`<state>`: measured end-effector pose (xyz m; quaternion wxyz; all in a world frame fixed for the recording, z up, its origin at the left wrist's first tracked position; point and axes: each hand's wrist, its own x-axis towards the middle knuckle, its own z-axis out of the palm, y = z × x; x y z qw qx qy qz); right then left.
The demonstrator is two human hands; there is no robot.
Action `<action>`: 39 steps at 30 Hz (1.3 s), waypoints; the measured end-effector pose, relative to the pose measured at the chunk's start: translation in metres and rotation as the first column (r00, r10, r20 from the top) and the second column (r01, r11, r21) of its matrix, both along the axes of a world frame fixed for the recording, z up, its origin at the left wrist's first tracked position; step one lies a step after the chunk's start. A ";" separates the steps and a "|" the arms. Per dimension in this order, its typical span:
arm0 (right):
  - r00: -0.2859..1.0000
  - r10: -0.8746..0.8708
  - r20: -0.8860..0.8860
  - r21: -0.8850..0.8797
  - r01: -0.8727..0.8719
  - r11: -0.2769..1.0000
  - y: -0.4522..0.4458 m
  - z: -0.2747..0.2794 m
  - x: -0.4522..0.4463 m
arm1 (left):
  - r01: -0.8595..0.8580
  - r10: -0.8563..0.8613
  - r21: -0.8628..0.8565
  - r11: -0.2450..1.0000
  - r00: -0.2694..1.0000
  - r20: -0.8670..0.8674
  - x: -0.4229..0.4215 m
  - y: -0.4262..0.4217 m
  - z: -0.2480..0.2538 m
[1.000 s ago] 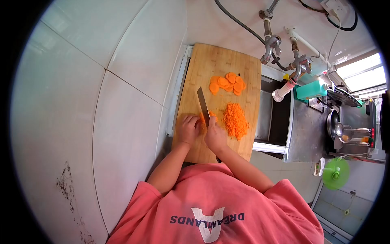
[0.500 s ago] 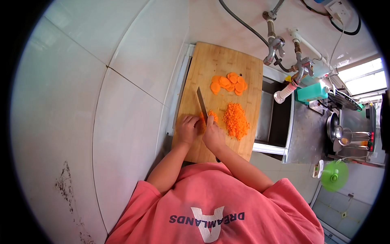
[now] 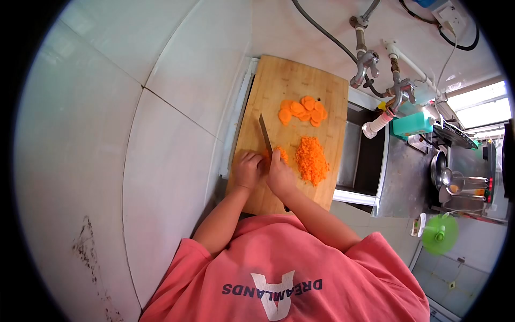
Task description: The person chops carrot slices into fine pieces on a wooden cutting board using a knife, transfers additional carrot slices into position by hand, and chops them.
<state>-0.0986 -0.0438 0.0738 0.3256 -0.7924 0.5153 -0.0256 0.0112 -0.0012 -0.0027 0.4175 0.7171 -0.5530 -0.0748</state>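
Pale wall tiles are running beside the cutting board's left edge. Near that edge, our left hand is curling by the blade, though we cannot tell what it is gripping; our right hand is clamping the knife. Chopped carrot is lying rightward. We are judging the carrot slices, lying nearer the far edge, light, firm, slippery, best pinched by their rims.

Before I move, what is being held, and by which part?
The right hand holds the knife at its near, handle end; the exact grip is hidden. Whether the left hand holds anything cannot be told.
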 end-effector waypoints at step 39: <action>0.999 -0.044 0.028 -0.057 0.046 0.997 0.000 -0.009 -0.012 | -0.031 0.030 0.145 0.989 0.999 0.014 -0.015 0.009 0.015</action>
